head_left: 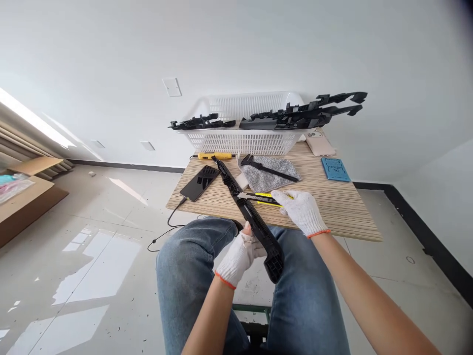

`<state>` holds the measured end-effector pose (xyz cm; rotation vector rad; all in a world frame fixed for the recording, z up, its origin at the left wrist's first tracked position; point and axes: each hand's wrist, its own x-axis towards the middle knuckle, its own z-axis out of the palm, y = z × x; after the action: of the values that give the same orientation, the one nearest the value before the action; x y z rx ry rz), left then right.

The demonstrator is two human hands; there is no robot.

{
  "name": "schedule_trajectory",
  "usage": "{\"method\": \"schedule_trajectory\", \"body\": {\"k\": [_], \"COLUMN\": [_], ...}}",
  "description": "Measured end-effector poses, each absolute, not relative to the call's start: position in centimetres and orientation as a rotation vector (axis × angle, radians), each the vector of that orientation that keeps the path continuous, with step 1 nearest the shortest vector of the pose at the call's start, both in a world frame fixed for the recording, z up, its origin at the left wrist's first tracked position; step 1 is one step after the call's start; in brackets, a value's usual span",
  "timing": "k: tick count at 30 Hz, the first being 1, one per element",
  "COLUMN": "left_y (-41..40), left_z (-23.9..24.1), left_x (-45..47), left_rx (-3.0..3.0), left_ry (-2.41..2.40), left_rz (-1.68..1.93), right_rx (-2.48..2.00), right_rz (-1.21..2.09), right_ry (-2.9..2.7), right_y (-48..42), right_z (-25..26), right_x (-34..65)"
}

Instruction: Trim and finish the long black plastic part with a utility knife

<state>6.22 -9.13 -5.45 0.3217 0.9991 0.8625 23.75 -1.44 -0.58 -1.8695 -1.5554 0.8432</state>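
My left hand (238,254), in a white knitted glove with an orange cuff, is closed around the lower half of a long black plastic trim piece (260,229). The piece slants from the tabletop down over my lap, its ribbed side facing me. In my gloved right hand (301,209) is a yellow-and-black utility knife (264,198), pointing left. Its blade is out and its tip lies at the edge of the trim piece, near the middle; whether it touches I cannot tell. Beyond the knife a black caliper (271,170) rests on a grey cloth (260,183).
A white plastic basket (240,143) holding several black trim pieces (303,117) stands at the table's back. On the wooden table (332,209) lie a cabled black phone (199,183), a yellow-handled tool (214,156), a pink phone (320,145) and a blue case (335,169). A cardboard box (25,202) sits left.
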Motion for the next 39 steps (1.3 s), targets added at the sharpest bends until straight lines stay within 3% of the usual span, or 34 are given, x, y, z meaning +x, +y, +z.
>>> {"method": "schedule_trajectory", "body": {"k": [6,13,25,39], "left_y": [-8.4,-9.8,-10.5,-10.3], "left_z": [-4.3,-4.9,-5.8,-6.3], "left_x": [8.2,4.0,2.4,1.0], "left_rx": [0.105,0.161,0.306,0.301], "left_ry": [0.62,0.821,0.594,0.284], "left_rz": [0.949,0.994,0.939,0.963], "right_rx": [-1.66,-1.495,-1.42,-1.534], "right_rz": [1.107,1.163,1.34,1.113], "right_ry": [-1.17,-0.592,-1.078,-1.691], "right_y": [-1.3,-1.0,-2.4,-1.1], "right_z": [-1.2,-0.2,-1.5,-0.4], "right_x": [23.9,24.2,26.4,25.5]}}
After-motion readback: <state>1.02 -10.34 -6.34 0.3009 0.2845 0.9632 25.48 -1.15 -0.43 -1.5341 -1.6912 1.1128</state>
